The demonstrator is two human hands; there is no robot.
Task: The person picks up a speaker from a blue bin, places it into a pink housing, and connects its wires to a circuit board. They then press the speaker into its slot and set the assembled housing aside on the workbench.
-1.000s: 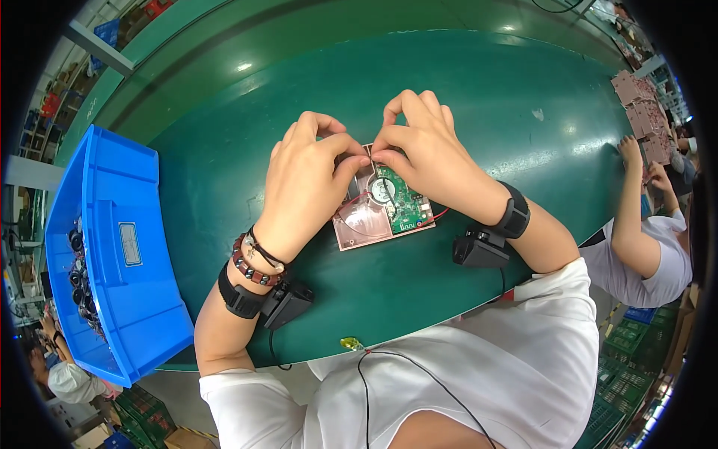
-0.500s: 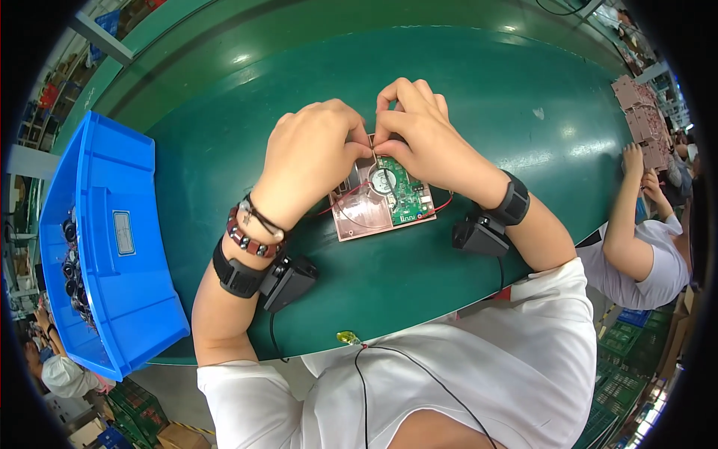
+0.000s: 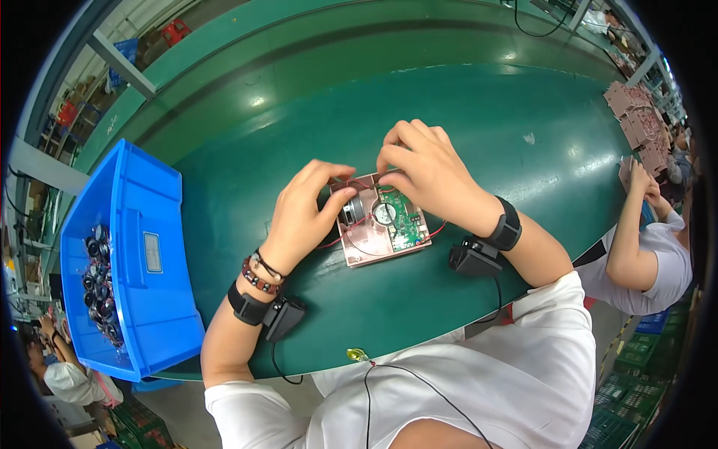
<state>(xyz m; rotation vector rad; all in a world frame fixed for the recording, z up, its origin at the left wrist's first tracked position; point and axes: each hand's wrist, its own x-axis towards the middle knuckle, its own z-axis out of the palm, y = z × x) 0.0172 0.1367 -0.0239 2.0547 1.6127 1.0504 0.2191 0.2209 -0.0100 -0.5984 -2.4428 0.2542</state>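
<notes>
A shallow pinkish plastic housing (image 3: 366,258) lies on the green table. In its right part is a green circuit board (image 3: 408,228); a round white-faced part (image 3: 384,215) sits at the middle, and a round black-and-silver speaker (image 3: 351,210) on the left. Thin red wires (image 3: 329,245) loop out past the housing. At the housing's left wall is my left hand (image 3: 305,206), its thumb and index finger apart by the speaker, holding nothing. My right hand (image 3: 428,163) bends over the far wall, thumb and fingers closed where wires run; what they pinch is hidden.
A blue bin (image 3: 161,299) stands at the left, with many black round speakers (image 3: 99,288) inside. Pinkish housings (image 3: 639,123) are stacked at the far right, near a co-worker's hands (image 3: 645,182). Black cabled devices (image 3: 474,257) are strapped on both my wrists.
My left hand has come away from the pinch beside my right hand and spread its fingers, uncovering the speaker. My right hand stays at the far wall. The whole view has shifted.
</notes>
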